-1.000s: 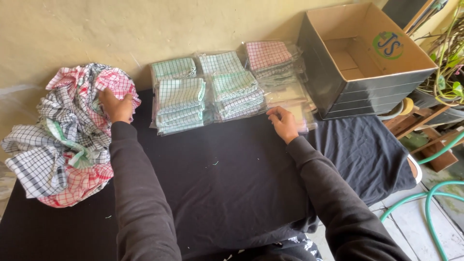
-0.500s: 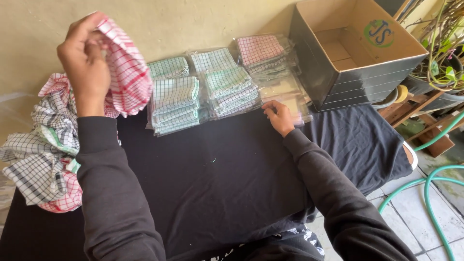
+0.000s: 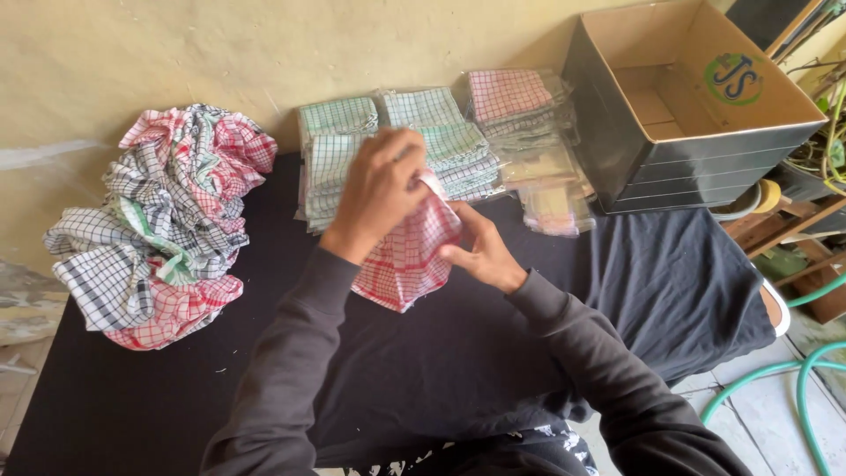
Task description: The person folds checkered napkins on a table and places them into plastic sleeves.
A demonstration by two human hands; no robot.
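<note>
Far to the left of your grip, a loose heap of checked cloths [image 3: 163,225] in red, black and green lies on the tabletop [image 3: 458,370], which is covered with a black sheet. Your left hand [image 3: 381,189] is closed around the upper edge of a red-and-white checked cloth [image 3: 407,256], fingers curled over the fabric and holding it up off the tabletop. The cloth hangs down from that grip, bunched and partly folded. Just to the right, your right hand [image 3: 480,251] pinches the cloth's right side between thumb and fingers, so both hands have hold of the same piece. Behind your grip, against the wall, sit stacks of folded checked cloths in clear bags [image 3: 441,145], green ones nearer the left and a red one further right. Well to the right of your grip stands an open cardboard box [image 3: 687,106] with dark sides. Beyond the tabletop's right edge, a green hose [image 3: 797,379] curves over the floor.
</note>
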